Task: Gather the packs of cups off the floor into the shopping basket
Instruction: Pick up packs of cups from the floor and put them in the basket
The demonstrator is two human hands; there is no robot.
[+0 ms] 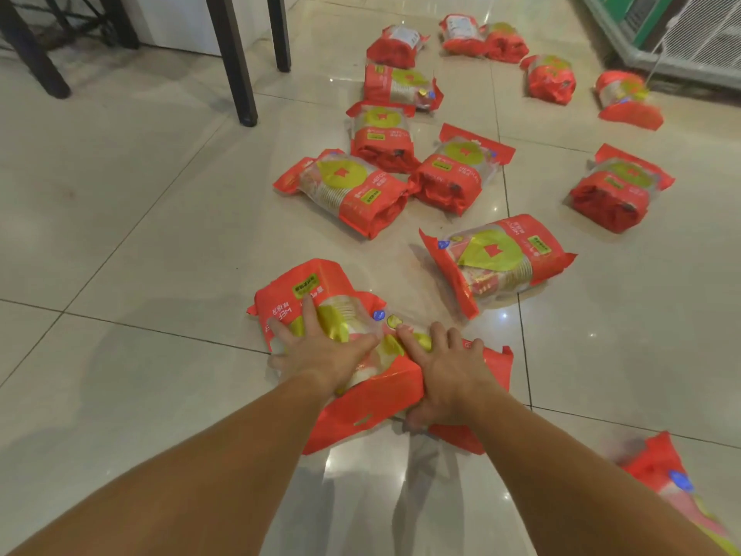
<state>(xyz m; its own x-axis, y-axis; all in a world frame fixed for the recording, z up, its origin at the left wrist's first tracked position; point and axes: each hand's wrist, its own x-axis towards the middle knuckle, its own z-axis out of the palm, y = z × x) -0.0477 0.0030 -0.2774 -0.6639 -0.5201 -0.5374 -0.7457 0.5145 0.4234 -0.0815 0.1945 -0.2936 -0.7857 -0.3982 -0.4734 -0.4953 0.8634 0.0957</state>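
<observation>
Two red and green packs of cups lie side by side on the tiled floor right in front of me. My left hand (320,349) presses down on the left pack (308,290), fingers spread over it. My right hand (447,373) grips the right pack (381,403), thumb hooked under its near edge. Several more packs are scattered beyond, the closest one (495,260) just right of my hands. Another pack (665,473) shows blurred at the lower right. No shopping basket is in view.
Dark table and chair legs (236,62) stand at the upper left. A green-framed white mesh rack (689,38) fills the upper right corner. Glossy beige tiles stretch to the left of the packs.
</observation>
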